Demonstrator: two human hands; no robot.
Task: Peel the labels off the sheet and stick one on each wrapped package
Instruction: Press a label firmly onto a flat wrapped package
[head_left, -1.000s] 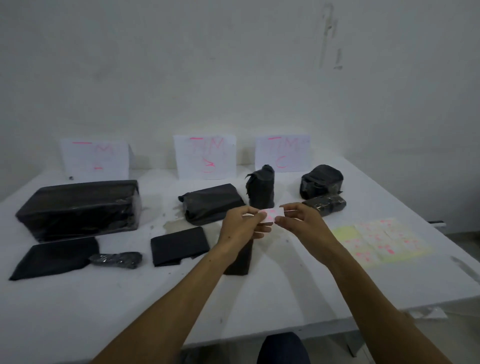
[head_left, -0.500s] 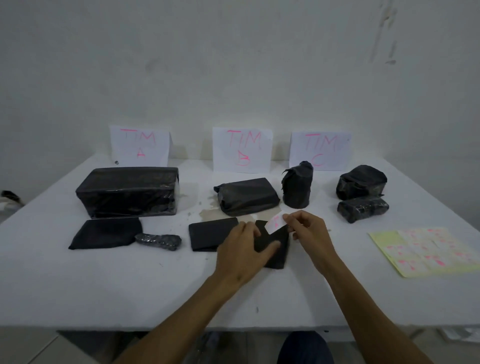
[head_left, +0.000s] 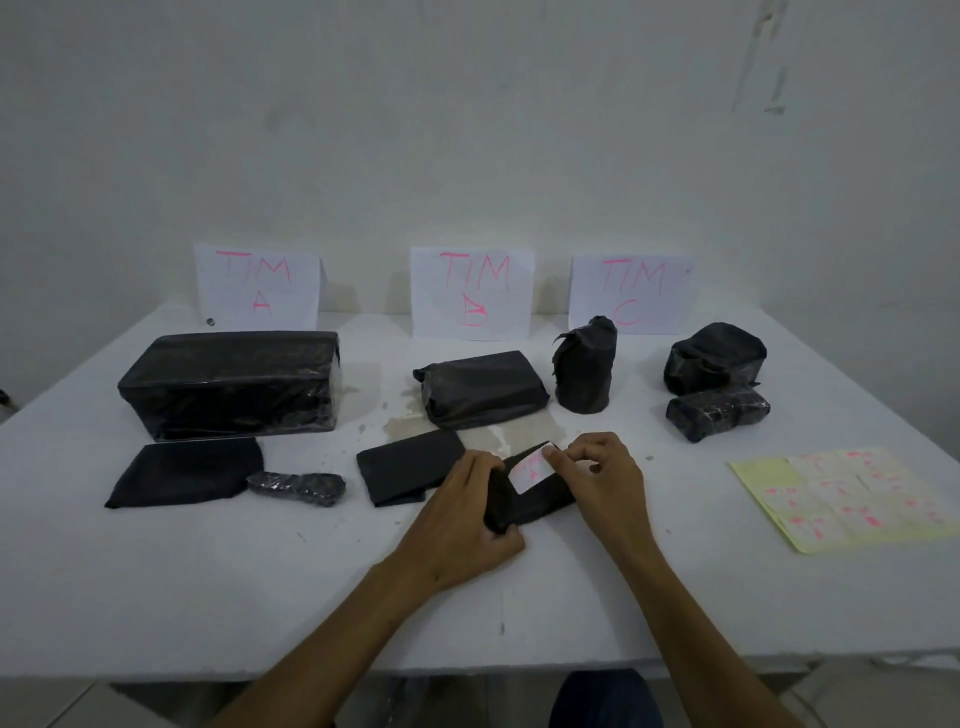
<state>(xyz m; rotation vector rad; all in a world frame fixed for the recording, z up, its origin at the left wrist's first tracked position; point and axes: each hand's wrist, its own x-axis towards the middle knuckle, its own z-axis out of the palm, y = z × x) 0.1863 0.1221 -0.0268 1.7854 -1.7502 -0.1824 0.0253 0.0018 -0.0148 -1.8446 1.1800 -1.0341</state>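
Landmark: small package (head_left: 535, 499) under my hands. Bare table (head_left: 519, 597) near side of it, open lane to front edge. Flat package (head_left: 410, 467) just left, blocks that side. Brick package (head_left: 483, 387) and upright wrapped cylinder (head_left: 586, 366) behind. Right of it bare gap, then label sheet (head_left: 841, 499).

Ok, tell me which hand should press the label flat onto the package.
Right. The right hand already pinches the label at its edge over the package, while the left hand grips that package, steadying it.
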